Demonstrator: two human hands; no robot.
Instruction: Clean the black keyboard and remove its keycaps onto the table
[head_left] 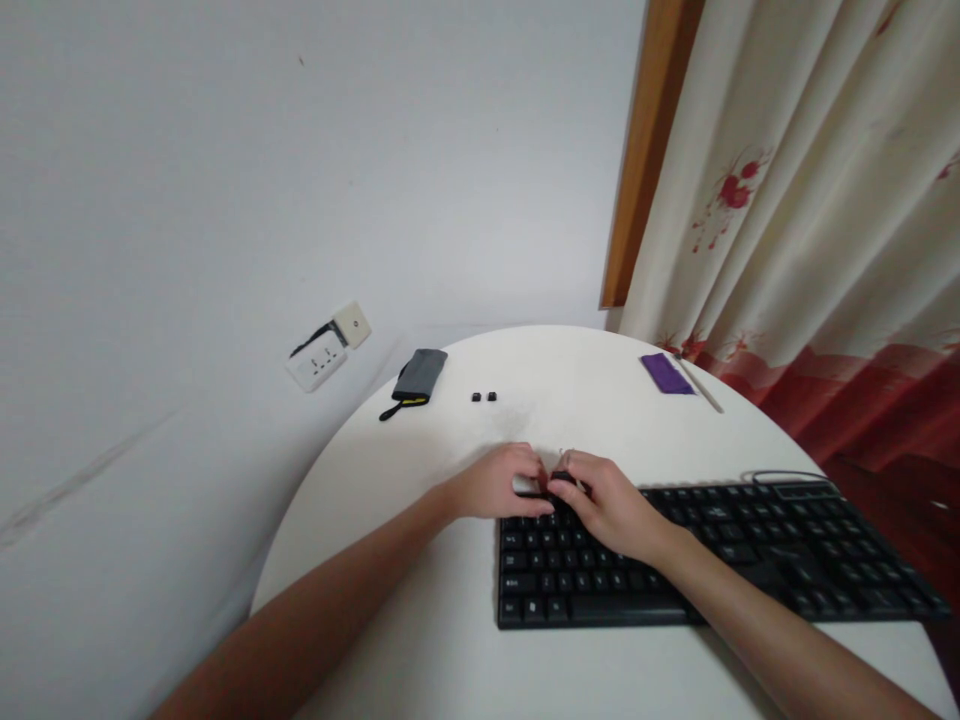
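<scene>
A black computer keyboard [592, 606] lies on the white round table. At its upper left corner is my left hand [504, 482], thumb over the top row of keys and curled fingers behind the back edge, gripping the keyboard there. Close beside it, my right hand [611, 505] is closed in a pinch over the same top edge. A small dark piece [562, 478] shows between its thumb and fingers; its kind is too small to tell. Farther back on the table sit two small black pieces, a left one [476, 397] and a right one [492, 397], which look like keycaps.
A grey cloth [420, 376] with a black loop lies at the table's left back edge. A purple cloth [667, 374] and a thin pale stick [701, 385] lie at the right back. Wall sockets [318, 361] and a curtain [757, 220] flank the table [390, 620].
</scene>
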